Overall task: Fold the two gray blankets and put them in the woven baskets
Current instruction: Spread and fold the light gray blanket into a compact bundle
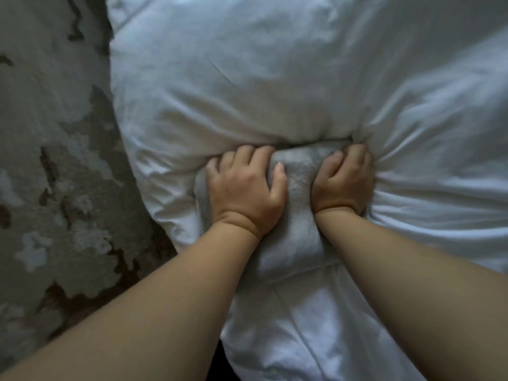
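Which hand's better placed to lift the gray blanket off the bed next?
Probably the left hand: it spreads over the blanket, thumb reaching its middle. The right hand only clutches the right edge.

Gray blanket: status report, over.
Left hand and right hand both grip the bundled gray fleece blanket. It lies on white bedding. No woven basket in view.

We're looking down on a bed (428, 257), spread with a puffy white duvet (275, 78) that's creased and rumpled all over. Lying on it, near the bed's left edge, is a folded gray fleece blanket (298, 213), a thick bundle sunk deep into the duvet, with white folds bulging up round its far end. Left of the bed runs a mottled gray-and-beige floor (55, 174), blurred.
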Available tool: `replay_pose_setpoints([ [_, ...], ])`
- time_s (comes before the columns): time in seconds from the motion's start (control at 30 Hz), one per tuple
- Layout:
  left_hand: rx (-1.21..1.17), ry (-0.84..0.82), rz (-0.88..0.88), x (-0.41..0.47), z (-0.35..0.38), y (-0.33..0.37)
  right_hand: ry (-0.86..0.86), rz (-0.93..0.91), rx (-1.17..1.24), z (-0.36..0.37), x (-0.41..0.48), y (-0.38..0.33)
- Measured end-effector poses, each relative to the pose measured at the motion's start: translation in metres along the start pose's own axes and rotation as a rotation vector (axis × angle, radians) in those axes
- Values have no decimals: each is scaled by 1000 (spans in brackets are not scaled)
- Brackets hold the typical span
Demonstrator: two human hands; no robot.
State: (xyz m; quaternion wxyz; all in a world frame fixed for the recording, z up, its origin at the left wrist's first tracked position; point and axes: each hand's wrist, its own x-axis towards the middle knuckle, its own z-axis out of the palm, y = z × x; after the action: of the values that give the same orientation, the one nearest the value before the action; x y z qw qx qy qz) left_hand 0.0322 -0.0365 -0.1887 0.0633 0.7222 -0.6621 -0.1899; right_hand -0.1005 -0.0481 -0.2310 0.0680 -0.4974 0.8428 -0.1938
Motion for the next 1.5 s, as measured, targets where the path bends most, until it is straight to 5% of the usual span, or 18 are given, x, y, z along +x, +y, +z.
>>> replay_pose_setpoints([
  [0.17, -25, 105, 91, -32, -54, 30, -295, 175, -151, -30, 23, -21],
  [0.27, 48, -262, 124, -53, -67, 26, -479, 210, -133, -61, 38, -36],
  [0.33, 67, -401, 88, -52, -71, 12, -462, 0, -174, -87, 36, -46],
  [0.43, -16, -450, 89, -40, -75, -6, -385, -585, -96, -119, 11, -56],
  [0.5, -33, -533, 117, -36, -75, -18, -615, -801, -91, -128, -4, -57],
  [0.6, 27, -609, 183, -40, -70, -34, -967, -853, -336, -122, -1, -42],
  [0.9, 165, -669, 173, -41, -55, -38, -1070, -884, -629, -113, 26, -12],
  [1.1, 254, -762, 206, -17, -54, -51, -1284, -820, -684, -109, 49, -14],
  [1.5, 323, -799, 80, -14, -13, -40, -1251, -713, -826, -69, 30, -6],
])
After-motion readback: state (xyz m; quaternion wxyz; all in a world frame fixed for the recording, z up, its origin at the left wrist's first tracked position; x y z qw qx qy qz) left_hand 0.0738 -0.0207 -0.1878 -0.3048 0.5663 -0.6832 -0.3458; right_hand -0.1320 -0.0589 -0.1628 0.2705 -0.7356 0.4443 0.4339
